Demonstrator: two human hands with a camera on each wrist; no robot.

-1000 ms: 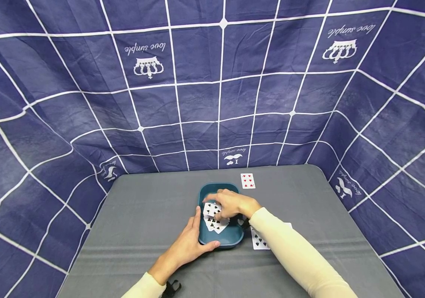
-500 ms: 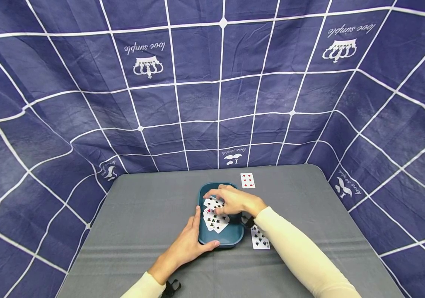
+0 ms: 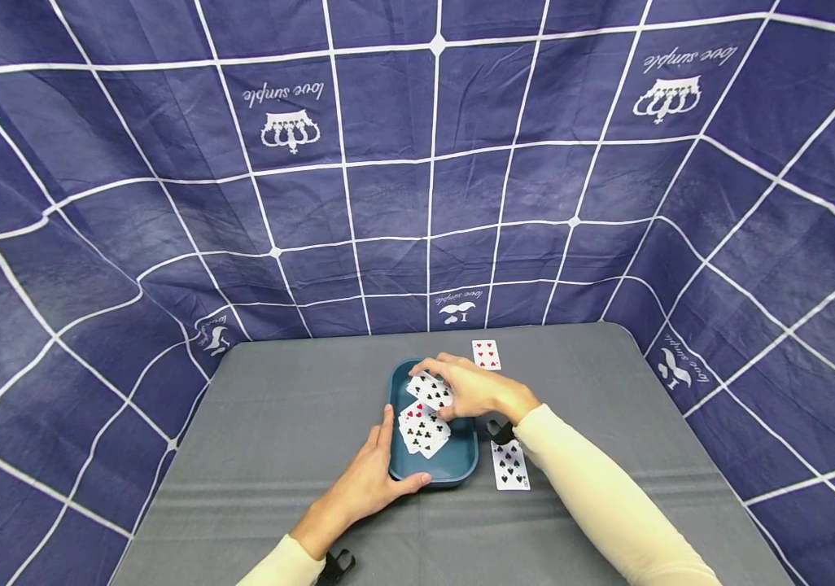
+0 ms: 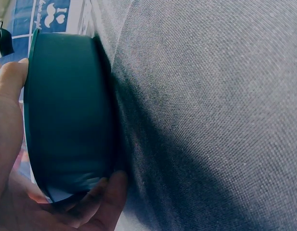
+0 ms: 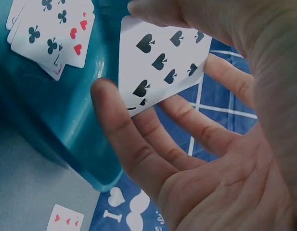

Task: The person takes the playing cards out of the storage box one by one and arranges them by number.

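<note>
A blue-green tray (image 3: pixel 450 468) lies on the grey table. My left hand (image 3: pixel 368 484) holds its near left corner, thumb at the near rim and fingers along the left side; the left wrist view shows the tray wall (image 4: pixel 66 110) between them. Over the tray's far end, my right hand (image 3: pixel 472 387) holds a spades playing card (image 5: pixel 160 60), with the thumb along one edge and fingers at the other side. Beneath, in the tray, an overlapping pile of playing cards (image 3: pixel 422 431) shows clubs and hearts.
A six of hearts (image 3: pixel 486 353) lies on the table beyond the tray's far right corner. To the tray's right, an eight of spades (image 3: pixel 510 468) lies close to my right sleeve (image 3: pixel 593 488). A blue checked cloth (image 3: pixel 388 203) hangs behind and at both sides.
My right hand has moved to the right and slightly away, carrying the spades card off the pile. Hearts now show on the pile, and my sleeve has uncovered the eight of spades. My left hand stays put.
</note>
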